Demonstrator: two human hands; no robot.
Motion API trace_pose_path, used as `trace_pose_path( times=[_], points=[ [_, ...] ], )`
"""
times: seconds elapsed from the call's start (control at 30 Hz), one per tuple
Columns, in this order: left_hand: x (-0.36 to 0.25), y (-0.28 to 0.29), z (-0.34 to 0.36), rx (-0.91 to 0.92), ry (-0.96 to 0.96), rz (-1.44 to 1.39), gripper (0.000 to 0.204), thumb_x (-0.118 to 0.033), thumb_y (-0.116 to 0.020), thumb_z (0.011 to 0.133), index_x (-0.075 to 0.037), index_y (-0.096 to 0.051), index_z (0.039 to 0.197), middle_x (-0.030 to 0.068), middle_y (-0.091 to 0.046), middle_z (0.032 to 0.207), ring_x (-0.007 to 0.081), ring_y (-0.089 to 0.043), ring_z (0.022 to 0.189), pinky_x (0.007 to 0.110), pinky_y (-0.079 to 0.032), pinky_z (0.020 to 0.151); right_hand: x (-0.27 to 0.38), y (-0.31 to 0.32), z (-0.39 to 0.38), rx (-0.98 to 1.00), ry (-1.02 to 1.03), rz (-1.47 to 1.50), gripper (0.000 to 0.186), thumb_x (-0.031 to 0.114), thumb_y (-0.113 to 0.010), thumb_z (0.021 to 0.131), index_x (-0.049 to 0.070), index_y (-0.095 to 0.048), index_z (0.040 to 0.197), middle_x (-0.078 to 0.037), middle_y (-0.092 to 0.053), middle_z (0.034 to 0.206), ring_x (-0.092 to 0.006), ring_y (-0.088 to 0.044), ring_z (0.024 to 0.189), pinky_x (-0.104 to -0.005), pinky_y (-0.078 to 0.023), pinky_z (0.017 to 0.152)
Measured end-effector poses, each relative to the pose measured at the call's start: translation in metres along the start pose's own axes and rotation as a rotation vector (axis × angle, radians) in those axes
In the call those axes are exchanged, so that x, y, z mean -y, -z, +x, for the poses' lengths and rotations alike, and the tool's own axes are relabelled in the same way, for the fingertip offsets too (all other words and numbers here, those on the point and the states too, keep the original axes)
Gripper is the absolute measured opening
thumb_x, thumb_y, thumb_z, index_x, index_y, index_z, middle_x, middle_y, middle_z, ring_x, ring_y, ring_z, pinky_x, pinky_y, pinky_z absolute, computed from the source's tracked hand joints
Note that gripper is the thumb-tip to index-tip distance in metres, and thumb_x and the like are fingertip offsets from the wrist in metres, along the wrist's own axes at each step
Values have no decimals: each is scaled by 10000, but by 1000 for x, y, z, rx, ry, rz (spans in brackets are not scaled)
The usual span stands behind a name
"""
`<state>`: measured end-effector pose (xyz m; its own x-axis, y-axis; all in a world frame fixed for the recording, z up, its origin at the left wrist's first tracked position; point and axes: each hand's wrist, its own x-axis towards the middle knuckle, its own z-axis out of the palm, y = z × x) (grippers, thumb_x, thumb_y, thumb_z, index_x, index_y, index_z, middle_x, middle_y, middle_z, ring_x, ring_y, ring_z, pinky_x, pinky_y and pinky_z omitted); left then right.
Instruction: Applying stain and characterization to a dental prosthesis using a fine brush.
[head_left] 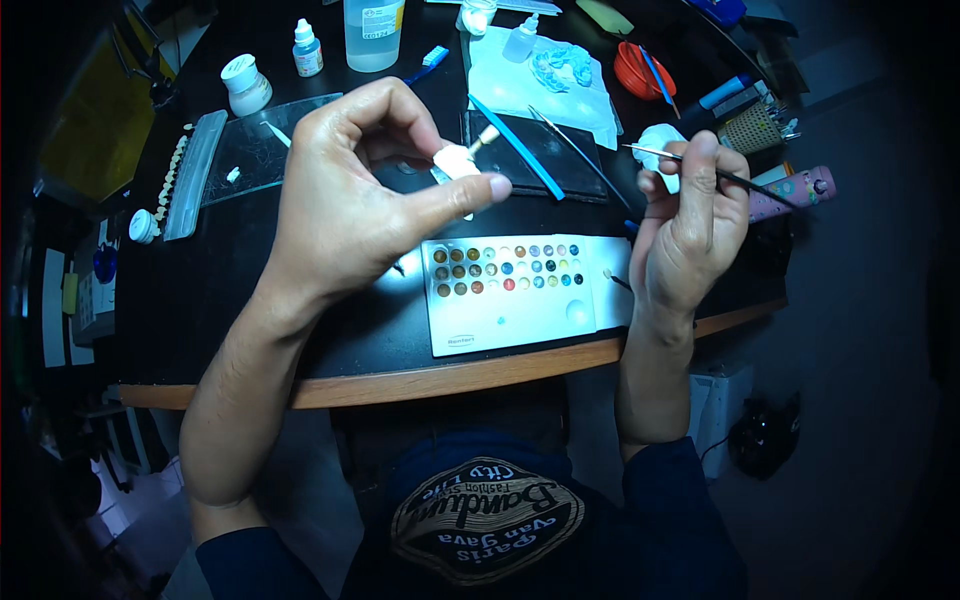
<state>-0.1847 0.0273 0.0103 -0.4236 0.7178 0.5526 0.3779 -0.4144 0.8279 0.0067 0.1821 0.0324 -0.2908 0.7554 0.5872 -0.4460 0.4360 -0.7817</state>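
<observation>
My left hand (pixel 345 190) is raised over the middle of the table, thumb and fingers pinched on a small white piece (pixel 456 162). Glare washes out that piece's shape; a short beige peg (pixel 484 138) sticks out beside it. Farther right, my right hand (pixel 690 225) grips a thin dark-handled brush (pixel 745 182), its tip pointing left toward the white piece but apart from it. A crumpled white tissue (pixel 660 138) is also tucked in my right fingers. Below and between both hands lies a white palette (pixel 470 325) with rows of small coloured wells.
A blue strip-like tool (pixel 520 150) and another brush (pixel 570 147) lie across a dark slab (pixel 585 180). Behind are a paper sheet (pixel 490 75), a red bowl (pixel 640 75) and a large clear bottle (pixel 373 40). Jars, including a white-lidded one (pixel 246 88), stand back left.
</observation>
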Motion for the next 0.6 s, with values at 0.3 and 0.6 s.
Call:
trace_pose_path(
  times=[0.3,0.6],
  points=[
    [-4,21,10,-32,67,34,270,-56,-849,827,-61,-595,917,122,-721,900,171,-749,903,278,-639,816,23,91,-36,439,210,-812,120,51,-611,1019,-50,-674,1035,-135,-718,893,-165,-706,819,-273,-543,733],
    [1,29,14,-132,66,-24,311,-166,-887,817,-85,-589,856,90,-710,821,125,-732,791,253,-613,722,4,69,22,777,121,-846,458,210,-853,777,-3,-705,1154,-87,-653,904,-233,-645,925,-380,-520,820]
  ],
)
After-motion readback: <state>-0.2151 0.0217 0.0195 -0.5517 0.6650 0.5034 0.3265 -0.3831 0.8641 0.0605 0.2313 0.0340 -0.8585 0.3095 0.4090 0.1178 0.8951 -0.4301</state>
